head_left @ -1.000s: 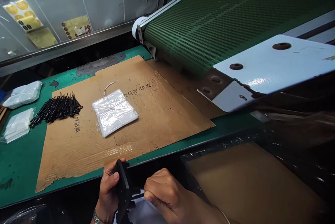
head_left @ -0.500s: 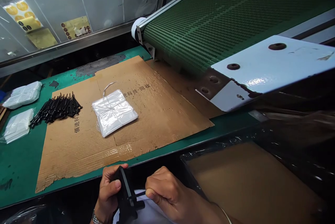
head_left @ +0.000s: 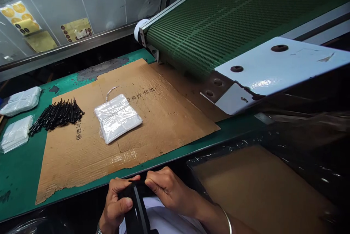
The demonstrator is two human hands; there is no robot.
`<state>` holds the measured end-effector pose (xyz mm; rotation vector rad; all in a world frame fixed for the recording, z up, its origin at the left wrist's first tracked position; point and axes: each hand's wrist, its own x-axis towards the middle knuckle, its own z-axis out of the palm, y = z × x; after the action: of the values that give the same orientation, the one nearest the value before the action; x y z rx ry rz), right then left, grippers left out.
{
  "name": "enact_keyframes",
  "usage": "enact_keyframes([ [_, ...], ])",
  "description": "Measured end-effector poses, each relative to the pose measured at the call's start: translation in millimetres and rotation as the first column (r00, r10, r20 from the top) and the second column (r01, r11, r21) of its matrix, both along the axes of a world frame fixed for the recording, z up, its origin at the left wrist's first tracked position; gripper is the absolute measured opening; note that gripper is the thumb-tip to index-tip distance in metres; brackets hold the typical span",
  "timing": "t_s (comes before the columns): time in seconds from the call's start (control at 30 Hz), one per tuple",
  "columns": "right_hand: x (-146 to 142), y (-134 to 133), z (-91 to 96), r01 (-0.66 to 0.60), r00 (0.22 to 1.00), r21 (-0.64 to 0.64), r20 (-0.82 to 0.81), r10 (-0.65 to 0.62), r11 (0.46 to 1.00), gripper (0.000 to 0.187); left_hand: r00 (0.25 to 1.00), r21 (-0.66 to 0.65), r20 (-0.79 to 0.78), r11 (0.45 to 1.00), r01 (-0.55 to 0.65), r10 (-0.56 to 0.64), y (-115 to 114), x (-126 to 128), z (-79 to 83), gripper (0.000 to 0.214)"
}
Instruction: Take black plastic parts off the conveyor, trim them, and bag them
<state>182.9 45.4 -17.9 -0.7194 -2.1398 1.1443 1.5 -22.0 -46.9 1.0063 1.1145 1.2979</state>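
My left hand (head_left: 115, 203) is wrapped round a black plastic part (head_left: 136, 212) with a lighter strip along its length, close to my body at the table's front edge. At the upper end of this part, my right hand (head_left: 165, 188) is closed in a pinch. What lies between its fingers is mostly hidden; a dark, thin bit shows near the fingertips. Beyond both hands, a tied bundle of clear plastic bags (head_left: 120, 121) lies on a cardboard sheet (head_left: 153, 142). To its left is a pile of thin black plastic rods (head_left: 57, 117).
Two more stacks of plastic bags, a rear one (head_left: 23, 100) and a front one (head_left: 16, 133), lie on the green table (head_left: 19, 175). A green conveyor belt (head_left: 218, 18) slopes down from the right, with a white side plate (head_left: 265, 73). At lower right stands a plastic-lined box (head_left: 254, 186).
My right hand has moved up and left, from the lower side of the black part to its upper end. The black part has turned in my left hand. The view has shifted slightly.
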Motion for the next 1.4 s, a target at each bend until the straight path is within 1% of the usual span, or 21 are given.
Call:
enact_keyframes([
  [0.07, 0.9, 1.9, 1.3, 0.016, 1.000, -0.008, -0.024, -0.016, 1.000, 0.040, 1.000, -0.028, -0.004, 0.999, -0.028, 0.028, -2.7, -2.2, -2.7, 0.037],
  [0.13, 2.2, 2.4, 3.8, 0.006, 0.999, 0.010, -0.050, -0.005, 1.000, 0.039, 0.998, -0.017, -0.049, 0.999, -0.028, 0.027, -3.5, -5.2, -3.1, 0.040],
  [0.2, 3.2, 1.8, 6.6, -0.019, 0.998, 0.050, -0.058, 0.022, 0.999, 0.038, 0.994, 0.039, -0.107, 0.999, 0.031, -0.026, -1.3, -7.9, 0.4, 0.038],
  [0.27, 3.5, 0.7, 8.8, -0.042, 0.997, 0.091, -0.053, 0.047, 0.995, 0.038, 0.987, 0.105, -0.130, 0.989, 0.106, -0.092, 3.2, -8.9, 7.2, 0.034],
  [0.33, 3.1, 0.0, 9.9, -0.052, 0.998, 0.126, -0.040, 0.057, 0.991, 0.039, 0.984, 0.144, -0.120, 0.978, 0.151, -0.134, 7.9, -7.8, 14.8, 0.032],
  [0.4, 2.4, 0.1, 9.4, -0.051, 0.998, 0.153, -0.034, 0.057, 0.987, 0.041, 0.984, 0.166, -0.085, 0.971, 0.170, -0.158, 11.3, -5.3, 20.8, 0.031],
  [0.53, 1.5, 0.7, 4.3, -0.050, 0.995, 0.168, -0.075, 0.064, 0.984, 0.043, 0.981, 0.180, -0.021, 0.965, 0.193, -0.193, 14.2, 0.0, 24.7, 0.030],
  [0.67, 1.9, 0.1, 1.4, -0.024, 0.991, 0.171, -0.128, 0.046, 0.985, 0.043, 0.985, 0.191, -0.020, 0.966, 0.173, -0.173, 15.4, 0.6, 21.1, 0.029],
  [0.77, 2.9, 0.2, 3.9, -0.029, 0.990, 0.200, -0.128, 0.055, 0.979, 0.043, 0.990, 0.182, -0.023, 0.973, 0.141, -0.139, 14.2, -2.1, 14.9, 0.029],
  [0.87, 4.5, -0.8, 7.8, -0.067, 0.991, 0.260, -0.091, 0.093, 0.963, 0.042, 0.996, 0.160, -0.039, 0.984, 0.080, -0.075, 11.3, -6.3, 6.8, 0.030],
  [1.0, 8.4, -6.8, 8.1, -0.170, 0.979, 0.301, -0.054, 0.195, 0.938, 0.042, 0.998, 0.137, -0.070, 0.991, 0.008, 0.001, 8.2, -12.7, -0.7, 0.031],
  [1.07, 10.8, -9.9, 6.2, -0.237, 0.962, 0.276, -0.068, 0.265, 0.932, 0.043, 0.998, 0.149, -0.062, 0.989, -0.004, 0.013, 8.5, -15.0, -2.2, 0.031],
  [1.1, 12.0, -10.9, 5.3, -0.254, 0.955, 0.241, -0.092, 0.283, 0.937, 0.045, 0.999, 0.157, -0.047, 0.988, -0.002, 0.010, 9.4, -15.7, -2.5, 0.031],
  [1.13, 13.0, -11.2, 4.9, -0.247, 0.954, 0.190, -0.123, 0.273, 0.950, 0.046, 1.000, 0.168, -0.026, 0.986, 0.005, -0.001, 10.7, -16.0, -2.6, 0.032],
  [1.17, 13.8, -11.1, 5.0, -0.215, 0.960, 0.126, -0.152, 0.233, 0.968, 0.047, 1.000, 0.182, -0.003, 0.983, 0.020, -0.020, 12.3, -15.7, -2.4, 0.032],
  [1.23, 14.1, -9.6, 6.8, -0.100, 0.979, -0.007, -0.181, 0.097, 0.995, 0.047, 0.996, 0.220, 0.030, 0.973, 0.072, -0.080, 15.9, -14.0, -1.2, 0.032],
  [1.3, 12.7, -7.6, 10.0, -0.011, 0.986, -0.094, -0.170, -0.005, 0.996, 0.046, 0.988, 0.246, 0.040, 0.960, 0.135, -0.150, 19.0, -11.4, 0.7, 0.033],
  [1.33, 11.4, -6.9, 11.5, 0.002, 0.987, -0.115, -0.161, -0.021, 0.993, 0.045, 0.984, 0.248, 0.042, 0.956, 0.157, -0.173, 20.0, -10.2, 1.5, 0.033],
  [1.4, 8.3, -6.3, 13.8, -0.007, 0.988, -0.123, -0.154, -0.012, 0.992, 0.045, 0.978, 0.237, 0.055, 0.954, 0.183, -0.201, 20.7, -8.6, 2.3, 0.033],
])
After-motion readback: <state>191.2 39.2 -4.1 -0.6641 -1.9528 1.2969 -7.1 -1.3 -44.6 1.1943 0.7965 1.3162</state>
